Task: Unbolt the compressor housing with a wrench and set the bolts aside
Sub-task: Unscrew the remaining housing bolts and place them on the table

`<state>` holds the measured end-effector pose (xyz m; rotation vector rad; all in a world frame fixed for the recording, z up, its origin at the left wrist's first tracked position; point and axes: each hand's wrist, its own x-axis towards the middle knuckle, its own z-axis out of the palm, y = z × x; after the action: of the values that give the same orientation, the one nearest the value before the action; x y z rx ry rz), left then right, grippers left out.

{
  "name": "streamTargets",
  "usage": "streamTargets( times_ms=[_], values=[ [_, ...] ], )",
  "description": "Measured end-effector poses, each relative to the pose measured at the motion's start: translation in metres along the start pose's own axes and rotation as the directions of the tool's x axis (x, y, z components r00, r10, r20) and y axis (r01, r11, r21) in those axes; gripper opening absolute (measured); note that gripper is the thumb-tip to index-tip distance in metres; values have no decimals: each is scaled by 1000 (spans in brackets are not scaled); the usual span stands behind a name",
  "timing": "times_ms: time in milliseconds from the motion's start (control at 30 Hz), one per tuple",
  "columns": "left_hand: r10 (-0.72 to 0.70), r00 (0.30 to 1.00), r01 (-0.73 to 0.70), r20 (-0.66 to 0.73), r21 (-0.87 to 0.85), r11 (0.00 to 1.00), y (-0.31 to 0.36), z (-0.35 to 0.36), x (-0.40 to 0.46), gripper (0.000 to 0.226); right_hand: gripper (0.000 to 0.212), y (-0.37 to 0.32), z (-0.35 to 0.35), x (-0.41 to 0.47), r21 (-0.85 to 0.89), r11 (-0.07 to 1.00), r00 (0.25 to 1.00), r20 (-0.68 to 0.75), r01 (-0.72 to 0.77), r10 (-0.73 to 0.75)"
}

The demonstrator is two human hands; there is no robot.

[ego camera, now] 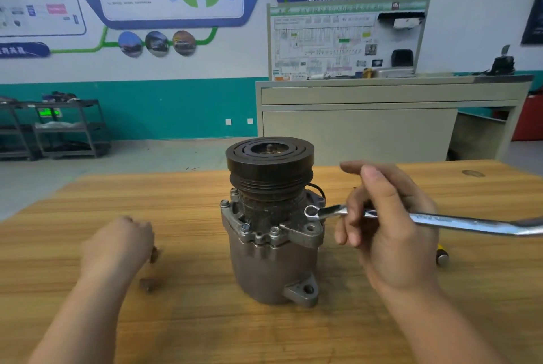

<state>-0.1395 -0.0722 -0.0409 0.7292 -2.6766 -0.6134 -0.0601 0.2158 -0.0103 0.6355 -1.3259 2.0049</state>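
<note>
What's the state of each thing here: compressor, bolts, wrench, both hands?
compressor: upright on the table, pulley end up.
flange bolts: several seated; front-right hole empty.
removed bolts: lying on the table beside the left hand.
wrench: held level, ring end at the flange's right side; whether it is on a bolt is unclear.
left hand: curled over the table; blurred.
right hand: gripping the wrench.

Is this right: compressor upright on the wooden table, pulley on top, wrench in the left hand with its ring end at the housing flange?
Wrong hand. The head view shows the right hand gripping the wrench; the left hand is down by loose bolts on the table. The compressor stands upright, pulley on top, ring end at the flange.
</note>
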Motion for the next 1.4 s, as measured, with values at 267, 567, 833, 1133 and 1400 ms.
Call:
streamTargets(
  times_ms=[267,567,833,1133,1400],
  values=[
    [-215,964,188,159,165,968,-3,25,1,40,20,5,21,-25,17,1000,995,-95,-17,19],
    [244,935,-343,-259,-476,810,33,21,-27,22,39,11,36,-45,145,986,995,-41,-82,89],
    [614,720,353,325,-932,80,69,31,-54,48,37,16,30,-34,334,873,934,91,-355,345],
    [303,755,-648,-581,-591,481,60,42,-92,50,39,23,-11,22,576,735,714,-337,-359,613],
    [344,750,-659,-565,-684,313,64,31,-91,27,38,25,-26,30,424,874,701,-549,-237,456]
  ],
)
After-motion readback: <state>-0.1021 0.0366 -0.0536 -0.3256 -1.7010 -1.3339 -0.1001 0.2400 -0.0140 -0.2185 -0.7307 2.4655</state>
